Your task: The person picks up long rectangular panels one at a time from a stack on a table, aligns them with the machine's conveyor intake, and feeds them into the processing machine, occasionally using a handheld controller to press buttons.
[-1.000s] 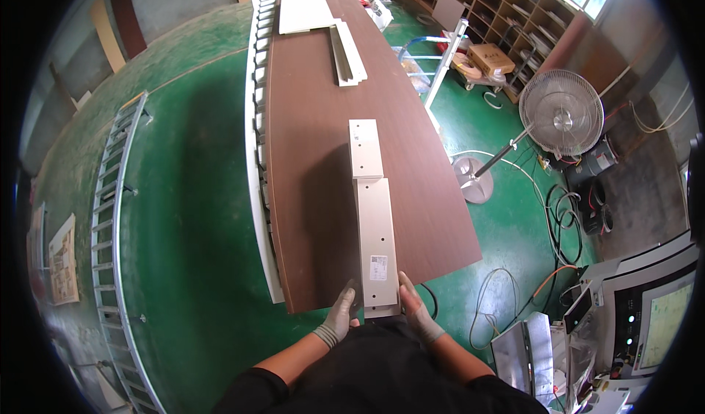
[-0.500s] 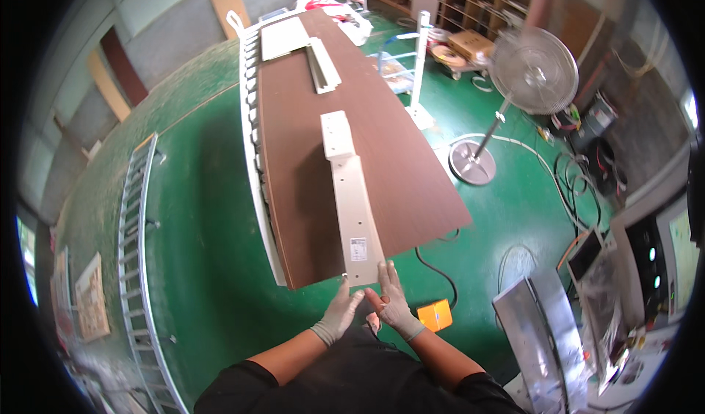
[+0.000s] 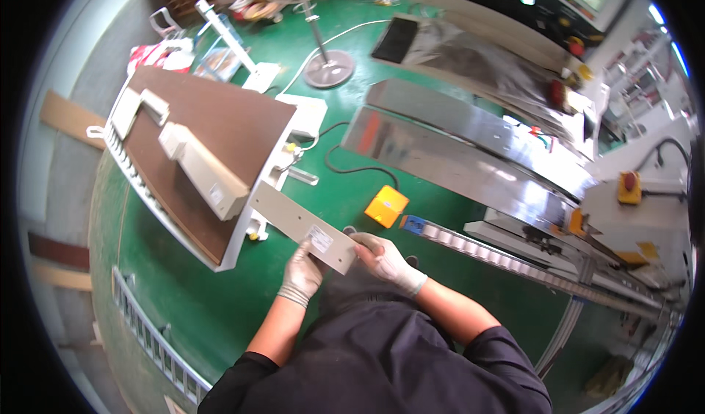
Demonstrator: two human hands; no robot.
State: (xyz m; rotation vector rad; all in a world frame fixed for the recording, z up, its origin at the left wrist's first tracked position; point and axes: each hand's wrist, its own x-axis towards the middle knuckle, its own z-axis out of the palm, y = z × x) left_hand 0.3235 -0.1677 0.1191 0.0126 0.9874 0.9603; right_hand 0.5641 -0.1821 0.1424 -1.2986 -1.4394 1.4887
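A long, flat beige metal panel (image 3: 291,219) with small holes and a white label stretches from my hands toward the table edge. My left hand (image 3: 302,273) grips its left side by the label, thumb on top. On the opposite side, near the close end, my right hand (image 3: 383,260) has its fingers bent round the edge. Both hands wear pale gloves. Beyond the panel, a stack of similar beige panels (image 3: 205,166) lies on the brown-topped table (image 3: 242,124). The fingers beneath the panel are partly hidden.
A yellow foot pedal (image 3: 386,206) lies on the green floor ahead. To the right stand a shiny metal machine bed (image 3: 448,150) and a rail (image 3: 499,260). A fan base (image 3: 328,69) stands farther off; a ladder (image 3: 158,337) lies at the left.
My view has swung to the right, bringing the machine closer to the middle. A panel is now in my hands, away from the stack that my hands were beside.
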